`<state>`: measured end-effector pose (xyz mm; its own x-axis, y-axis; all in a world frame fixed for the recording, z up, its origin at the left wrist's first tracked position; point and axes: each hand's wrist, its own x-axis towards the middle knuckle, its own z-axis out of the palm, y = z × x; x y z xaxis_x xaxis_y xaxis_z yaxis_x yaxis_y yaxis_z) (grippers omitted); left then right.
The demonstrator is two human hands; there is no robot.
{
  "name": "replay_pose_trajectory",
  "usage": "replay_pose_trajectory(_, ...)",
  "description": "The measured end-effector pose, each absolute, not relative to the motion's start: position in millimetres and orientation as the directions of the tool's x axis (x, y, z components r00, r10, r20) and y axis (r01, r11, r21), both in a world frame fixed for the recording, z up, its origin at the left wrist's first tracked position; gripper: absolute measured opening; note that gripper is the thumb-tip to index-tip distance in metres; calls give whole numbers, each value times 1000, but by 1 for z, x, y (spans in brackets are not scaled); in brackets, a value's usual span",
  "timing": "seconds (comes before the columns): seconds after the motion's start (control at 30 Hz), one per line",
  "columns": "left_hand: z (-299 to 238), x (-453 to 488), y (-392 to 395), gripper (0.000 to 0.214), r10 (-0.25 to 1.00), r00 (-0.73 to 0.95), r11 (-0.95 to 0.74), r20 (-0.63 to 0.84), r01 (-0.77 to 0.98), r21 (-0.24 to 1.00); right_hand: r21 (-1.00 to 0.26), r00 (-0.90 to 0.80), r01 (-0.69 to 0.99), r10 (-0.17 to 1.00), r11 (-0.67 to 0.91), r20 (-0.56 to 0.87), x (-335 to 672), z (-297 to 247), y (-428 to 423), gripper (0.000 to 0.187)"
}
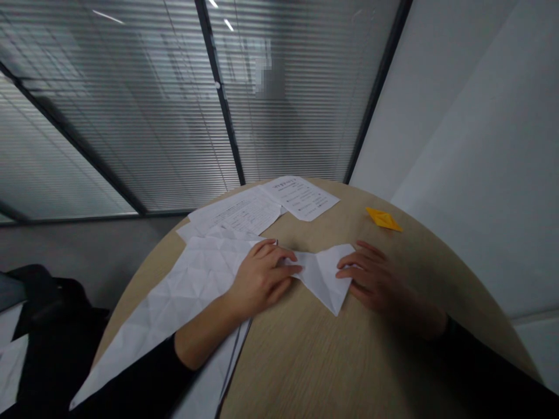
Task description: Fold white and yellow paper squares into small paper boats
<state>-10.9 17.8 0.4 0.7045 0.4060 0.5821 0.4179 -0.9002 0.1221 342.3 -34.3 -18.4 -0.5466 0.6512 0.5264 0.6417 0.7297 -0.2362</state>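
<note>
A white folded paper [324, 272], shaped like a bow with two triangular flaps, lies flat on the round wooden table [314, 355]. My left hand [261, 276] rests on its left end, fingers stretched out and pressing down. My right hand [376, 279] lies flat on its right flap, fingertips pointing left. Neither hand grips the paper. Both forearms wear dark sleeves.
A large creased white sheet [174, 297] lies under my left forearm. Printed sheets [301, 196] sit at the table's far edge. A small orange folded paper [383, 219] lies to the right. A dark chair [43, 326] stands left; glass with blinds and a white wall lie beyond.
</note>
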Motion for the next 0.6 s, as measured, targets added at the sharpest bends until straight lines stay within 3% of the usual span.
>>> replay_pose_trajectory(0.13, 2, -7, 17, 28, 422, 793, -906, 440, 345, 246, -377, -624, 566, 679, 733, 386, 342, -22, -29, 31)
replay_pose_trajectory(0.27, 0, -4, 17, 17, 506, 765, -857, 399, 392, 335, -390, -520, 642, 748, 661, 413, 342, -28, -25, 13)
replay_pose_trajectory(0.37, -9, -2, 20, 9, 583, 696, -812, 420, 481, 329, -351, -401, 744, 801, 568, 445, 342, -35, -21, 42)
replay_pose_trajectory(0.43, -14, -3, 22, 25, 616, 669, -788, 416, 522, 327, -334, -383, 771, 813, 543, 438, 343, -40, -19, 57)
replay_pose_trajectory(0.53, -17, -3, 23, 55, 637, 669, -771, 382, 546, 329, -331, -390, 772, 816, 542, 426, 347, -48, -17, 59)
replay_pose_trajectory(0.6, -17, -3, 23, 59, 641, 673, -767, 369, 547, 337, -342, -384, 765, 813, 546, 438, 349, -51, -15, 59)
